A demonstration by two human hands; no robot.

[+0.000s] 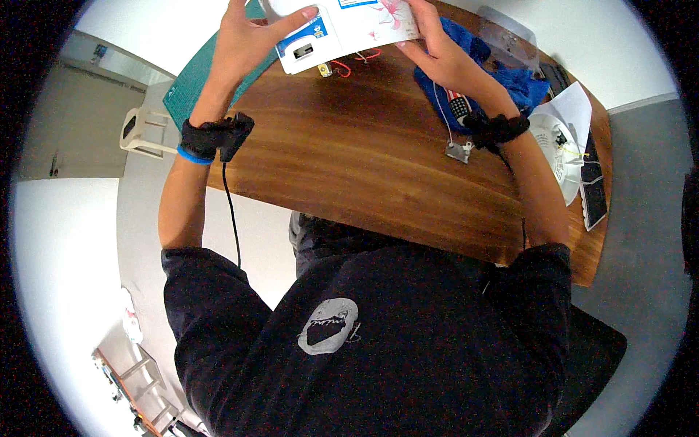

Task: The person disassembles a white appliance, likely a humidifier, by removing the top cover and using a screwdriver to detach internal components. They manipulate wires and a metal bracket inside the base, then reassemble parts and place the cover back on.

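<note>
A: What are the two hands holding?

B: One flat white box (342,29), up at the top edge of the view, above the far side of the wooden table (364,167). The left hand (244,40) is closed on its left end, thumb laid across the front face. The right hand (437,51) is closed on its right end, fingers curled under the edge.

A: How does the box look?

B: Smooth, glossy card, rectangular. A blue patch sits near the left corner, a small dark window below it, and pink flower shapes on the right. Its top is cut off by the frame.

A: And around it?

B: Two red wire loops (349,64) lie on the table just beneath the box. A crumpled blue cloth (510,76) lies under the right hand. One small metal clip (460,151) rests on the wood near the right wrist. Each wrist wears a black strap (207,138), two in all, and a black cable hangs from the left one.

A: Anything further out?

B: A green cutting mat (200,76) at the table's left corner, a white round fan (557,146) on the right, a sheet of white paper (571,102) over it
</note>
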